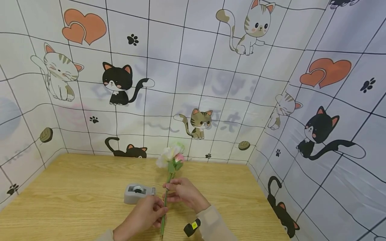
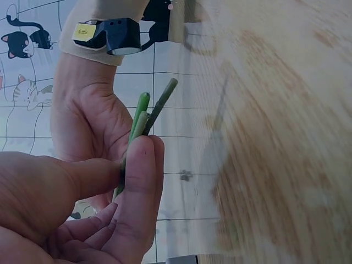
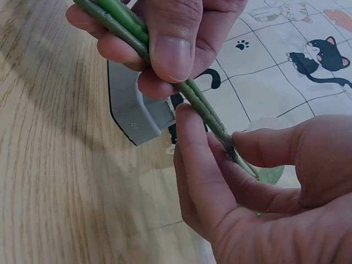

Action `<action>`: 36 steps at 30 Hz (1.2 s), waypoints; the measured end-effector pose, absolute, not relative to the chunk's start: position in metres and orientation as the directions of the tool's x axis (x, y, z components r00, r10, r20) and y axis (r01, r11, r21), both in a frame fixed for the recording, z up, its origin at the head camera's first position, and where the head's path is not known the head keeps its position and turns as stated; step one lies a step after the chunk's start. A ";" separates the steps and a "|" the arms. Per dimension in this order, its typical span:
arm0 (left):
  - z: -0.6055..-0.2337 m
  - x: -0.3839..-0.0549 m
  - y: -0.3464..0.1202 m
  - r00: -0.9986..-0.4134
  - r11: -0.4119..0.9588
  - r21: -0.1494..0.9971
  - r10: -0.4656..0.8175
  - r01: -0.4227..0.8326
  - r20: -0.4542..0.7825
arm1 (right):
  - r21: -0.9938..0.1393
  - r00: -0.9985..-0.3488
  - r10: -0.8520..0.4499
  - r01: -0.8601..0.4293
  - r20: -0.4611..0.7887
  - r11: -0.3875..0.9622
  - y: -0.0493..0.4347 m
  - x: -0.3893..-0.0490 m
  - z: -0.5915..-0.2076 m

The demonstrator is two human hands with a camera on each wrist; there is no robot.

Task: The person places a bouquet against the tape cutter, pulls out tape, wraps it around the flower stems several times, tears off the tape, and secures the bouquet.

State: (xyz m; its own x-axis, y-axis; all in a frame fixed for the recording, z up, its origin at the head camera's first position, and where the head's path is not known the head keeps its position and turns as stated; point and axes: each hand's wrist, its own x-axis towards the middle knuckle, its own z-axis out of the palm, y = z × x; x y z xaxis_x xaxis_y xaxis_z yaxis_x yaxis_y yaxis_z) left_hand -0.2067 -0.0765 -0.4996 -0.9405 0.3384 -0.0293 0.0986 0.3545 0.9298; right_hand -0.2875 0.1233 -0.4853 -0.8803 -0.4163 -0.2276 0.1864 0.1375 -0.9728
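2 hands grip the same bundle of stems (image 1: 163, 225). The left hand (image 1: 147, 212) pinches it low down, thumb against the side of the index finger, with next to no gap beyond the width of the stems. The right hand (image 1: 184, 192) holds it higher up, between the thumb and bent fingers; its grasp is narrow too. In the left wrist view, 3 green stem ends (image 2: 144, 102) stick out past the left fingertips.

The bundle slants slightly, in front of the person and over the table (image 1: 75, 207), its flower end away from the body. Above the right hand come green leaves (image 1: 171, 167), then a white flower (image 1: 165, 158) and, to its right, a pink bloom (image 1: 179, 158). The white petals are blurred.

Just left of the stems, a grey tape dispenser (image 1: 129, 198) sits on the table, a roll (image 1: 138, 189) in its well. The left hand overlaps its near right part; I cannot tell if they touch.

Pale sleeves (image 1: 215, 222) reach to both wrists, and a black device (image 1: 190, 229) with a yellow label is at the right cuff. Beyond the table hangs a white gridded cloth (image 1: 167, 77) printed with cats (image 1: 117, 80), hearts (image 1: 94, 28) and paws (image 1: 132, 40).
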 end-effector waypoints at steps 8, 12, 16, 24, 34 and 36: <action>-0.500 -0.205 -0.075 -0.941 0.419 0.882 0.329 0.216 0.074 | -0.968 -0.936 -0.330 0.037 -0.120 0.248 0.118 -0.278 -0.476; -0.501 -0.205 -0.076 -0.935 0.471 0.835 0.327 0.285 0.135 | -0.967 -0.946 -0.309 0.011 -0.092 0.255 0.114 -0.274 -0.474; -0.501 -0.206 -0.075 -0.933 0.508 0.802 0.323 0.314 0.160 | -0.969 -0.949 -0.300 0.018 -0.093 0.246 0.112 -0.275 -0.476; -0.502 -0.206 -0.075 -0.937 0.530 0.790 0.310 0.309 0.158 | -0.972 -0.946 -0.295 0.070 -0.136 0.223 0.111 -0.282 -0.484; -0.503 -0.207 -0.079 -0.930 0.494 0.809 0.327 0.320 0.168 | -0.978 -0.930 -0.334 0.100 -0.157 0.182 0.115 -0.285 -0.486; -0.502 -0.208 -0.082 -0.932 0.466 0.837 0.337 0.288 0.134 | -0.979 -0.927 -0.342 0.099 -0.155 0.175 0.116 -0.285 -0.486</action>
